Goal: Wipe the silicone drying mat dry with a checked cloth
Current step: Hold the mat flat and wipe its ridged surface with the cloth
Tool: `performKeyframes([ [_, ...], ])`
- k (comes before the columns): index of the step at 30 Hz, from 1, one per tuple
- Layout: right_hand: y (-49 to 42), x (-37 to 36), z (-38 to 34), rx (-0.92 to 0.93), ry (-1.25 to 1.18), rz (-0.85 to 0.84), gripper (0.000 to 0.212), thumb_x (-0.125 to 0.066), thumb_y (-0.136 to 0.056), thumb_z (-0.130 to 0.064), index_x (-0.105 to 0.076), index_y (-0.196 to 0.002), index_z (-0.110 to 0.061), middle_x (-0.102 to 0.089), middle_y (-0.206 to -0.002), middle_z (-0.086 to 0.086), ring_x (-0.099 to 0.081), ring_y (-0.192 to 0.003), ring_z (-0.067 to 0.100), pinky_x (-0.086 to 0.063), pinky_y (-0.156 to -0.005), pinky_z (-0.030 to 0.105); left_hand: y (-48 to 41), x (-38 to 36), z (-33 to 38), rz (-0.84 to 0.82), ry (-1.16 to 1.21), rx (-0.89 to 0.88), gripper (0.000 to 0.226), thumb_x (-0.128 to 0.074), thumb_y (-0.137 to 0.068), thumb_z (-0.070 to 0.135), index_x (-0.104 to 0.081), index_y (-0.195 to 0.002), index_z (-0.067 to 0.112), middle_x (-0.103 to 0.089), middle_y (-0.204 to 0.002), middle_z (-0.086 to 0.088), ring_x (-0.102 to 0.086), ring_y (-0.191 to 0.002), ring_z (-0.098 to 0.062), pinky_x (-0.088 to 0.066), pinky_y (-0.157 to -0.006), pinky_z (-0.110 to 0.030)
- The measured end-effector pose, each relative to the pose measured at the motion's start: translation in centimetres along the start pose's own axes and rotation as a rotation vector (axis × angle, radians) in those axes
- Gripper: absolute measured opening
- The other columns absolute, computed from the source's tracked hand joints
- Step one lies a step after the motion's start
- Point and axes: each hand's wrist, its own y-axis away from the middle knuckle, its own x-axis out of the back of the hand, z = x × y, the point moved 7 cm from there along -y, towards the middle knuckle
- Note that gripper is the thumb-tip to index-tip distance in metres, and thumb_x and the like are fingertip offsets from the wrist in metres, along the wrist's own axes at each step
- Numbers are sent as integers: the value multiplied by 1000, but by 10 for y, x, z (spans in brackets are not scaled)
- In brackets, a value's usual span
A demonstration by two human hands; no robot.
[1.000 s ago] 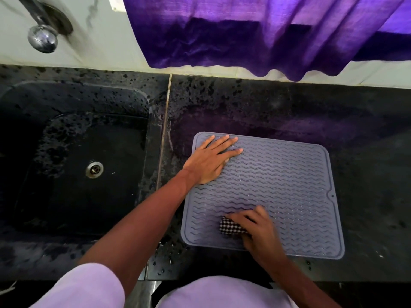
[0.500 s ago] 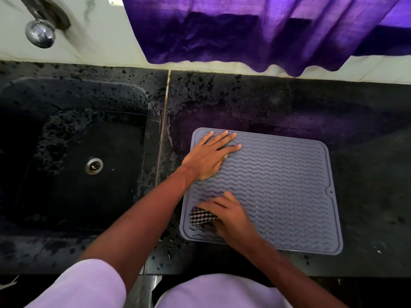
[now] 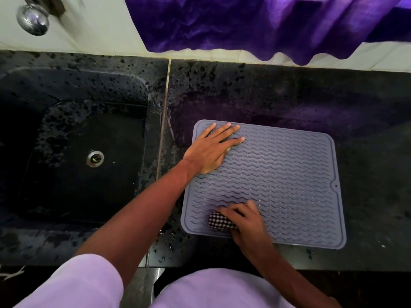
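While my left hand (image 3: pixel 211 150) lies flat on the mat (image 3: pixel 289 185), fingers straight and spread, pressing its 10 o'clock corner, my right hand (image 3: pixel 246 223) grips the cloth (image 3: pixel 219 222), fingers curled over the bunched checked fabric. That cloth touches the mat near its 7 o'clock corner. The grey, wavy-ribbed mat lies flat on the dark counter (image 3: pixel 367 130), at 3 o'clock from the sink (image 3: pixel 89 196). Water drops speckle the counter by the mat's 7 o'clock corner. A drain (image 3: pixel 95 158) sits mid-sink. A chrome tap (image 3: pixel 33 17) shows at 10 o'clock, and a purple curtain (image 3: pixel 255 23) hangs at 12 o'clock.
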Motion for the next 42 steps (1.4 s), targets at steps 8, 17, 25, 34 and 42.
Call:
performKeyframes([
  [8,-28,-29,-53,76,-47,-3,42,-45,-75,-13,-66,-110,-23,-60,-89,-1,-48,-84,22,-45,-75,31,1,2,4,6,-10,5,56,-32,-107,25,-21,-162,33,-11,-172,2,-8,-158,-19,-7,-128,-45],
  [17,-10,20,-27,174,-5,-50,52,-57,-71,1,-65,-119,-18,-63,-101,-2,-49,-87,21,-40,-75,28,3,4,5,2,-6,1,56,-21,-106,29,-25,-162,31,-15,-171,1,-12,-158,-20,-10,-128,-46],
  [25,38,32,30,74,92,-49,63,-56,-59,10,-67,-113,-20,-64,-100,-3,-45,-85,18,-34,-77,19,2,2,4,16,-5,7,54,-24,-107,30,-26,-161,32,-18,-170,2,-14,-158,-20,-10,-128,-46],
  [34,-17,-36,-59,352,-9,21,35,-45,-92,-5,-72,-107,-21,-66,-89,-1,-46,-78,19,-43,-72,30,2,3,4,52,-4,4,52,-29,-107,28,-32,-159,31,-23,-169,1,-19,-156,-20,-15,-127,-47],
  [42,-34,-16,-68,381,-43,-88,37,-52,-85,-5,-69,-115,-20,-67,-97,-1,-44,-82,17,-40,-72,27,2,2,4,56,12,-4,53,-29,-107,28,-31,-160,30,-22,-169,0,-18,-157,-21,-15,-127,-47],
])
